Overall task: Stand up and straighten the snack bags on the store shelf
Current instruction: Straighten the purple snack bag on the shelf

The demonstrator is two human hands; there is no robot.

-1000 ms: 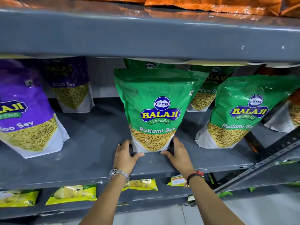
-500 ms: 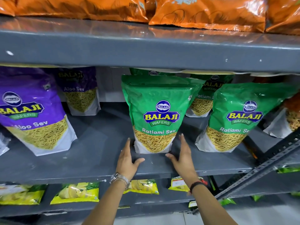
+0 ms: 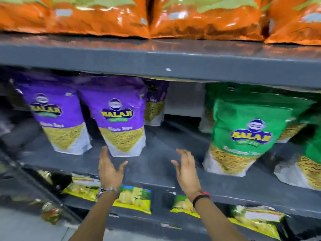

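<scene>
- Though the picture is smeared, I can make out the far-left purple bag standing on the grey shelf, its top tipped a little to the left; I judge it light and crinkly, soft at the top and firmer low down where the filling sits.
- Just beside it stands the second purple bag, the one I take to be next; its white bottom corner lies just above my left hand.
- My left hand has its fingers loosely together and pointing up, thumb splayed out to the right, gripping nothing; whether the tips touch the bag, I cannot tell.
- I would take this bag low on both side edges, near the weighted base, since the glossy film looks slippery and the slack top would only fold.
- A third purple bag stands farther back, mostly hidden.
- My right hand hovers over the bare stretch of shelf, open and empty, fingers lightly curved, well apart from the purple bag.
- To its right the green bag stands near the shelf's front edge, leaning slightly left; likely the same soft, light pouch.
- More green bags crowd behind and beside it, too blurred to judge.
</scene>
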